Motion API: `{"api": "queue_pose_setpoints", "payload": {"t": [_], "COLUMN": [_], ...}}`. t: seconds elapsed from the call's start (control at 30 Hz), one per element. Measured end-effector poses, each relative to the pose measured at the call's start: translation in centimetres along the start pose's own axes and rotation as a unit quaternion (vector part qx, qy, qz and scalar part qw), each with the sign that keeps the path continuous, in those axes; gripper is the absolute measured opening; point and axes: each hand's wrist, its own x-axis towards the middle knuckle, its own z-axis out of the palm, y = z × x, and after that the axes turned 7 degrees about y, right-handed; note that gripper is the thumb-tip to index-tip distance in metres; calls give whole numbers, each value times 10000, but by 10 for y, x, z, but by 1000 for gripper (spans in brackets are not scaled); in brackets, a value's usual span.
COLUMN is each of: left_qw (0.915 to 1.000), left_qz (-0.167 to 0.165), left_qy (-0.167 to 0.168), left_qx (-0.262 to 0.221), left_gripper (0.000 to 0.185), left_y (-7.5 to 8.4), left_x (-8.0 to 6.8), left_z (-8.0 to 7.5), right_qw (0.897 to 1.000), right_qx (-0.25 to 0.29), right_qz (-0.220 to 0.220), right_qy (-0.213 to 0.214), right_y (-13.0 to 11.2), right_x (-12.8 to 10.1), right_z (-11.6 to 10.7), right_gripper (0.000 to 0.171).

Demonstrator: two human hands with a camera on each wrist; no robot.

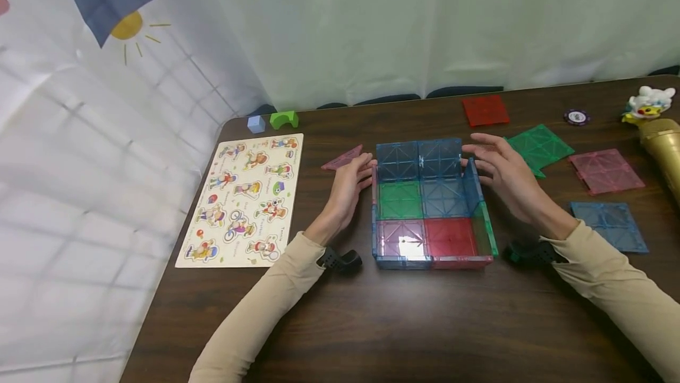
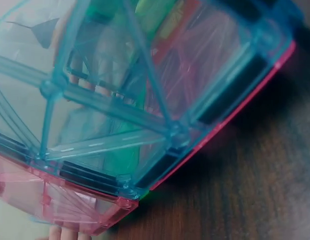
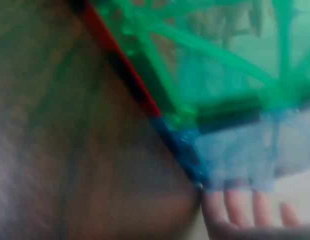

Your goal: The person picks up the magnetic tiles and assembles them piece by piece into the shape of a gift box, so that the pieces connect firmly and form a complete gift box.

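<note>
An open-topped box of see-through magnetic tiles point(image 1: 398, 264) sits on the table, with low walls standing round a floor of green, blue, pink and red squares. My left hand point(image 1: 344, 193) is at its left wall, fingertips by the far pink tile point(image 2: 49, 192). At the back right corner, my right hand point(image 1: 507, 179) has its fingers spread and gently bent beside the blue tile point(image 3: 235, 155). Neither hand grips a tile. In the right wrist view the fingers point(image 3: 236, 212) reach the blue tile's edge; blur hides whether they press it.
A pink triangle tile point(image 1: 342, 159) lies left of the box. Rightward are loose red point(image 1: 486, 110), green point(image 1: 540, 144), pink point(image 1: 607, 170) and blue point(image 1: 610, 226) tiles, a poker chip point(image 1: 576, 117), a figurine point(image 1: 649, 102) and a gold microphone point(image 1: 664, 150). A picture puzzle board point(image 1: 241, 200) lies left.
</note>
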Motion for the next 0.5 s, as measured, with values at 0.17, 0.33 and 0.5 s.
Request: {"api": "queue_pose_setpoints", "payload": {"t": [0.17, 0.33, 0.5], "left_qw": [9990, 9981, 9980], "left_qz": [251, 339, 345], "left_qy": [-54, -111, -268], "left_qx": [367, 493, 459], "left_gripper": [47, 44, 39], "left_y": [-1, -3, -4], "left_x": [0, -1, -1], "left_z": [5, 6, 5], "right_qw": [9988, 9967, 9923], "right_qx": [-397, -737, -1195], "right_qz": [-67, 33, 143], "right_qy": [292, 346, 300], "right_y": [1, 0, -1], "right_x": [-3, -4, -3], "right_z": [6, 7, 8], "right_gripper": [37, 41, 43]}}
